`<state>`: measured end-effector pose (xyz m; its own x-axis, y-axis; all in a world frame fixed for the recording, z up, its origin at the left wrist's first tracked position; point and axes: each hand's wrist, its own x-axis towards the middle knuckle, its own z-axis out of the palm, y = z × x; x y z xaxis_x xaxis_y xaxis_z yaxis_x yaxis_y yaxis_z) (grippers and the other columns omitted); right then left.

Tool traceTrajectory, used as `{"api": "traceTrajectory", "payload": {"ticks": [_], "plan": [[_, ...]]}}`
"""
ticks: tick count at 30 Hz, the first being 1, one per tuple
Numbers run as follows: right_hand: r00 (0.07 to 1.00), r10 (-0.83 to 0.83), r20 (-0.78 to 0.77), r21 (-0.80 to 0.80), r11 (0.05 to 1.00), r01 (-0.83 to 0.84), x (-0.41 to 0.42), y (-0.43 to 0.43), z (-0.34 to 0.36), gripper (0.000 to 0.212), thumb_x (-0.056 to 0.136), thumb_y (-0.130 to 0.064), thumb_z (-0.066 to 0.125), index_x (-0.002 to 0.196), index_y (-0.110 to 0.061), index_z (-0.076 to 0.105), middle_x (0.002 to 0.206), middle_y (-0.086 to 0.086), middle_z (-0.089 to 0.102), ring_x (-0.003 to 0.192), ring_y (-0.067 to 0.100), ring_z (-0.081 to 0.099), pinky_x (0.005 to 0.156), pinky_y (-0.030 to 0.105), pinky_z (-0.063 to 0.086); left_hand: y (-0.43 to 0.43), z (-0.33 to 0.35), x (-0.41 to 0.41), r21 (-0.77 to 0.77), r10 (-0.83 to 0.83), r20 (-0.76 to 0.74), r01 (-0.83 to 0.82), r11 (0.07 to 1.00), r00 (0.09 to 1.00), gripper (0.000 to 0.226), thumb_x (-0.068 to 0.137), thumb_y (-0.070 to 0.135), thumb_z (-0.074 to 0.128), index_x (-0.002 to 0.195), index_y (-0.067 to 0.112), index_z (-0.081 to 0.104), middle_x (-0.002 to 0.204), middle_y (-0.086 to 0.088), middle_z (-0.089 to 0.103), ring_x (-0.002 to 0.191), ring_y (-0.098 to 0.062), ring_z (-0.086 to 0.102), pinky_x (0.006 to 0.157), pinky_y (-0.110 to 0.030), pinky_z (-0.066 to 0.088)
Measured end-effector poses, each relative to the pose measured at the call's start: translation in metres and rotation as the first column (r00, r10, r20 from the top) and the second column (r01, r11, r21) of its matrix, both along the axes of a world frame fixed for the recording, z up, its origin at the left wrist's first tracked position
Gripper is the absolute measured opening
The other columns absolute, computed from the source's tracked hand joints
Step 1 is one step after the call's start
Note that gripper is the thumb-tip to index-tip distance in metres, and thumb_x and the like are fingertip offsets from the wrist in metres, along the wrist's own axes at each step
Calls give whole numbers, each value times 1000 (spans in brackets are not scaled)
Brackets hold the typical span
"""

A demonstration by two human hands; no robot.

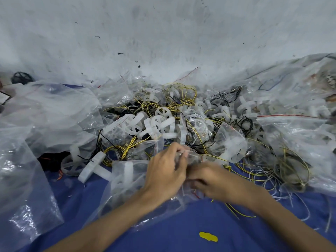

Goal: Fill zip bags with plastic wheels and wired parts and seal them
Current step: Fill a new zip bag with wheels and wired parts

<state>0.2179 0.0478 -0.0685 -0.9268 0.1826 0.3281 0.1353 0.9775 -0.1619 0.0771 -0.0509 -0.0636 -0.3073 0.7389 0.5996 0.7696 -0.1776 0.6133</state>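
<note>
A clear zip bag (125,186) with white plastic wheels inside lies on the blue cloth (172,233) in front of me. My left hand (166,175) pinches the bag's upper edge with its fingertips. Close beside it, my right hand (212,182) grips the same bag's plastic, fingers curled and partly blurred. Just beyond the hands lies a heap of white spoked wheels (154,122) tangled with yellow and black wired parts (183,99).
Crumpled clear bags (47,113) pile up at the left, and filled zip bags (298,135) lie at the right. Loose wheels (91,166) sit at the left of the held bag. A yellow scrap (208,236) lies on the cloth near me. A scuffed white wall (163,33) stands behind.
</note>
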Motion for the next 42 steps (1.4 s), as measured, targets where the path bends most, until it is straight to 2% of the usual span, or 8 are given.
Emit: {"api": "traceTrajectory", "payload": {"ticks": [7,11,18,23,27,33,39,42], "plan": [[953,-304,10,401,874,275,44,9,4,55,69,-36,80,117,-15,65,132,1,56,118,17,56,106,41,32,10,-7,-30,0,162,55,-162,987,985,24,92,22,54,69,28,47,71,12,62,48,0,47,56,-25,34],[940,-272,-204,315,891,326,54,22,9,47,70,-12,78,116,-10,66,120,3,65,98,22,67,88,37,53,12,-5,-35,50,83,436,-116,992,896,23,80,23,47,58,21,52,63,-3,66,61,-29,64,61,-49,53],[911,-316,-264,209,904,374,74,45,33,44,55,15,81,96,3,72,94,17,71,81,33,70,63,43,58,20,-4,-50,69,40,678,-118,991,734,39,76,12,42,39,22,51,37,5,44,38,-3,38,51,-29,34],[892,-450,-37,139,882,451,85,58,57,42,64,11,76,100,-9,73,101,8,72,91,23,69,84,25,49,19,-6,-50,89,-31,677,-41,995,735,30,66,15,41,37,19,47,37,5,39,40,-1,34,45,-13,33],[611,-640,466,308,764,567,71,59,88,29,77,-34,71,106,-34,68,121,-10,61,114,14,53,95,34,43,18,-6,-48,87,-52,660,-7,996,749,27,63,16,40,37,20,43,39,7,37,41,-2,32,50,-17,33],[873,-462,158,-71,876,476,2,44,105,13,83,-33,66,92,-27,72,83,-7,69,79,8,61,78,29,50,19,-8,-48,73,-72,666,32,997,742,39,74,7,42,38,21,46,39,5,39,42,-3,34,54,-27,30],[689,-449,569,58,857,511,-38,60,55,32,87,-43,59,98,-15,69,95,2,65,87,17,56,84,27,43,17,-8,-47,46,-35,619,8,999,785,44,76,-1,42,38,21,45,39,8,36,41,0,32,55,-27,26],[755,-383,532,-44,878,476,-38,65,47,25,88,-35,61,90,-11,67,83,0,59,83,18,57,80,30,47,18,-8,-47,32,-13,624,-9,999,781,44,76,-4,42,39,19,45,40,7,38,42,-1,33,55,-27,28]]}}
